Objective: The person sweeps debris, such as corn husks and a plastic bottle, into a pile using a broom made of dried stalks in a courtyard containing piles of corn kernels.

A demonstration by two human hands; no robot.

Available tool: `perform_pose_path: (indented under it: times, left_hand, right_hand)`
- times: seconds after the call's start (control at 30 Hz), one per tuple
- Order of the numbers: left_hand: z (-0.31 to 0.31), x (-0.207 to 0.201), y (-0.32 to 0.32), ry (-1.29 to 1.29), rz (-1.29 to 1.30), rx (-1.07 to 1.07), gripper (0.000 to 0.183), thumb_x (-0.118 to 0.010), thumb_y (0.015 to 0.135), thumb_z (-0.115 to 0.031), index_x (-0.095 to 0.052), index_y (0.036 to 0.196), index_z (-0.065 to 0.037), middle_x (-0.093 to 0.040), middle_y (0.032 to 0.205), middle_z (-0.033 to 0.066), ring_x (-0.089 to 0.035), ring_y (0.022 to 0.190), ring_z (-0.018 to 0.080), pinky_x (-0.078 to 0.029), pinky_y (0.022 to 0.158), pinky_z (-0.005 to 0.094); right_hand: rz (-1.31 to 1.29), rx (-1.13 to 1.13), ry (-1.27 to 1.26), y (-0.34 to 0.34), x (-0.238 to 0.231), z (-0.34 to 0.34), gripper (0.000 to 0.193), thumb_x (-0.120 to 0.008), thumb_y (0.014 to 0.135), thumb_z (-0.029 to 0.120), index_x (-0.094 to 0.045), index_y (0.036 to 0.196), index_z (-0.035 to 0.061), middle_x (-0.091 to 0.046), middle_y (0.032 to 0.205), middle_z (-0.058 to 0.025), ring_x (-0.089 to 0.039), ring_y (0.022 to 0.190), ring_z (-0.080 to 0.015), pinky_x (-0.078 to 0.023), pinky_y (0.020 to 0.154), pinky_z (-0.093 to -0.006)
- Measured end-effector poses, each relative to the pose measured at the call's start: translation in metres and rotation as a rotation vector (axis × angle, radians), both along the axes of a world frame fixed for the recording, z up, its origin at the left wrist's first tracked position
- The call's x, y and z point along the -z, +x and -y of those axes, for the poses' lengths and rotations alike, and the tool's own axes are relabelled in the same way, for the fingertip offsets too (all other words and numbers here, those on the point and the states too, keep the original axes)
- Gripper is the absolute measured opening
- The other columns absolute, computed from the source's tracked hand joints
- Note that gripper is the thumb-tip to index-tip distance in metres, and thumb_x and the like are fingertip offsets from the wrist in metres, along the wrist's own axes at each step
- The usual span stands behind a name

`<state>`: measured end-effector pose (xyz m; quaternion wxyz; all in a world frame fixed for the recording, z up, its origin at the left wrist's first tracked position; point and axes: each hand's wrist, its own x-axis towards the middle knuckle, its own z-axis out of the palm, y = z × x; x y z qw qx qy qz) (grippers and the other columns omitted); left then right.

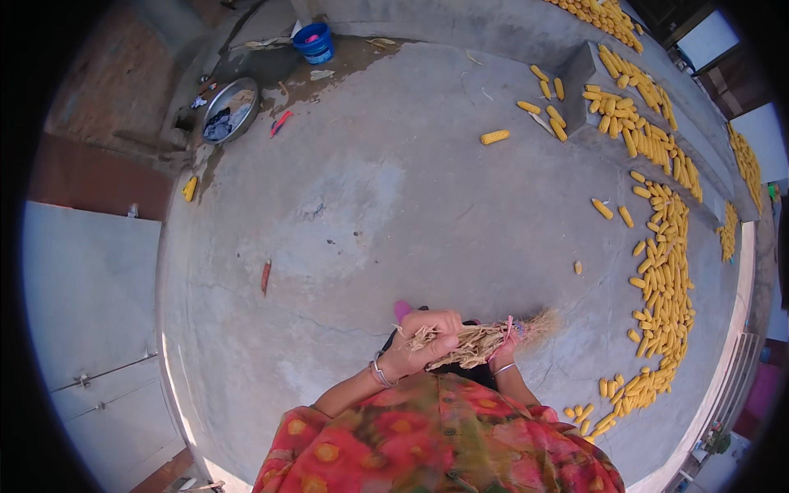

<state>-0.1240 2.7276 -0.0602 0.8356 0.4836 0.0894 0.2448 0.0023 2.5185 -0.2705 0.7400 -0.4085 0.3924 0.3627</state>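
Note:
A bundle of dry, tan plant stalks (470,348) lies crosswise in front of my body, leafy at its left part and ending in a fine bristly tuft at the right. A pink tie goes round it near that tuft. My left hand (426,338) is closed round the left end, its thumb over the crumpled dry leaves. Beneath the tied part, my right hand (503,353) grips the bundle, partly hidden behind it. Both wrists wear a bracelet.
Loose corn cobs (666,271) cover the right side of the concrete floor, with more on the steps (649,140). A metal basin (246,123) with cloth and a blue bucket (314,45) stand far left. A metal door (99,287) is at left.

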Motion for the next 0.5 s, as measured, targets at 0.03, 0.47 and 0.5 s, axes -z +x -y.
perform_pose_path:
  times: [0.03,0.47,0.5]
  left_hand:
    - [-0.019,-0.005,-0.009,0.032,0.102,-0.024,0.027,-0.059,0.086,-0.011,-0.045,0.065,-0.003,-0.048,0.064,0.0045,-0.043,0.062,0.0175,-0.037,0.062,0.0334]
    - [-0.126,-0.079,-0.142,0.418,0.114,-0.712,0.036,-0.068,0.080,-0.029,-0.045,0.059,-0.010,-0.050,0.054,0.0012,-0.046,0.053,0.0164,-0.037,0.064,0.0366]
    - [-0.128,-0.077,-0.143,0.409,0.130,-0.709,0.036,-0.068,0.080,-0.029,-0.045,0.059,-0.010,-0.051,0.054,0.0013,-0.046,0.052,0.0164,-0.038,0.064,0.0364]
  right_hand:
    - [0.114,0.020,0.116,-0.009,0.046,0.005,0.042,-0.053,0.079,0.042,-0.061,0.101,0.0070,-0.063,0.087,-0.0136,-0.061,0.074,-0.0337,-0.052,0.068,-0.0508]
    - [-0.113,-0.564,0.368,-0.061,-0.027,-0.318,0.038,-0.053,0.078,0.043,-0.059,0.081,0.0048,-0.062,0.070,-0.0112,-0.060,0.060,-0.0278,-0.053,0.057,-0.0415]
    - [-0.134,-0.556,0.358,-0.054,-0.034,-0.319,0.038,-0.053,0.078,0.043,-0.058,0.081,0.0057,-0.062,0.070,-0.0106,-0.060,0.061,-0.0274,-0.053,0.058,-0.0414]
